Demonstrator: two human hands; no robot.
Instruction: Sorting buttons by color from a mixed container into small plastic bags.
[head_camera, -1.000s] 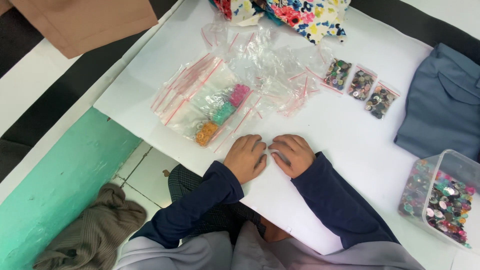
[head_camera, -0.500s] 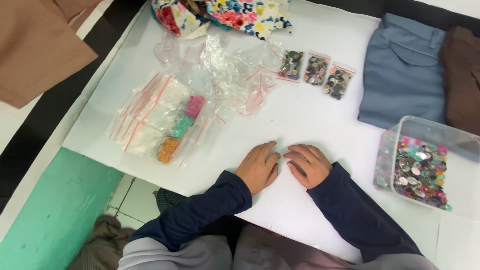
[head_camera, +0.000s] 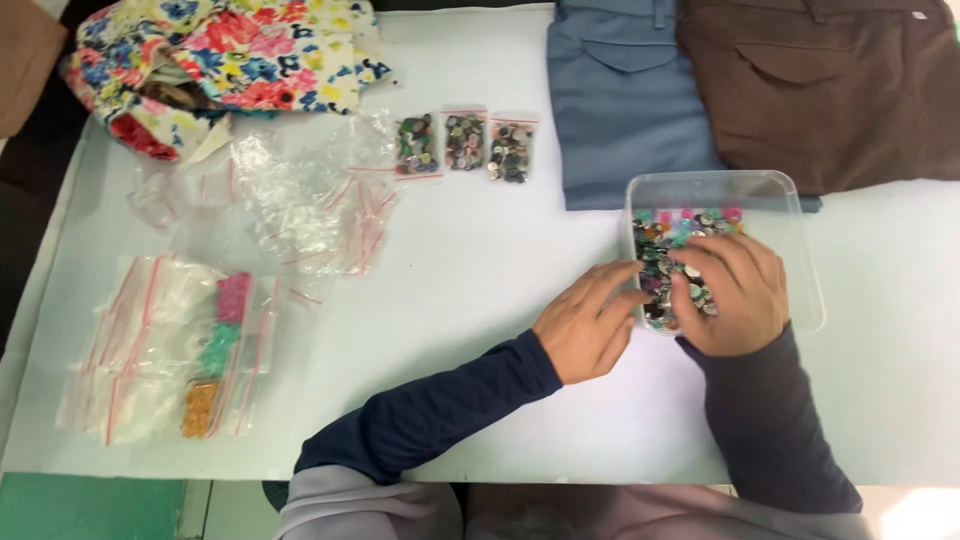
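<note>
Head view: we are looking down on a white worktop (head_camera: 470, 290) where a person in dark blue sleeves is working at a clear plastic tub (head_camera: 800, 250) of mixed, many-coloured buttons (head_camera: 665, 245). The right hand (head_camera: 735, 295) is lying inside the tub, palm down, with fingers loosely curled over the button pile; we cannot tell whether it is pinching any button. The left hand (head_camera: 590, 325) is resting on the worktop just beside the tub's near-left wall, fingers stretched and slightly spread, fingertips touching the wall, and it is holding nothing that we can see.

The tub is sitting on the right half of the worktop, its far edge overlapping a folded grey-blue garment (head_camera: 625, 100); a folded brown garment (head_camera: 830, 90) is lying next to that one at the far right. Three small clear bags of dark buttons (head_camera: 465, 145) are lined up side by side at the far middle of the worktop, well apart from the hands. To their left a loose heap of empty zip bags with red strips (head_camera: 310, 200) is spreading out, and behind it a floral fabric bundle (head_camera: 230, 60) is sitting at the far left corner. Near the left edge, more zip bags are holding pink, green and orange beads (head_camera: 220, 350).
</note>
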